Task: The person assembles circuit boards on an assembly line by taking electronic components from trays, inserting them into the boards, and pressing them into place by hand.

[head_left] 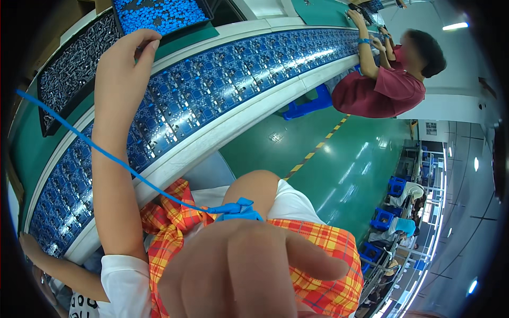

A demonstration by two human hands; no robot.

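My left hand reaches over the row of circuit boards to the near edge of a black tray heaped with small blue parts. Its thumb and forefinger come together in a pinch; whatever lies between them is too small to make out. Large and close at the bottom is my right hand, its thumb stretched out to the side and the other fingertips cut off by the frame. Nothing shows in it. A blue wrist strap is on this wrist, and its blue cord runs to the upper left across my left forearm.
A black tray of small dark parts stands left of the blue ones. Pale rails border the boards. A co-worker in a dark red shirt works farther along; another person's arm reaches in at lower left. A blue stool stands below.
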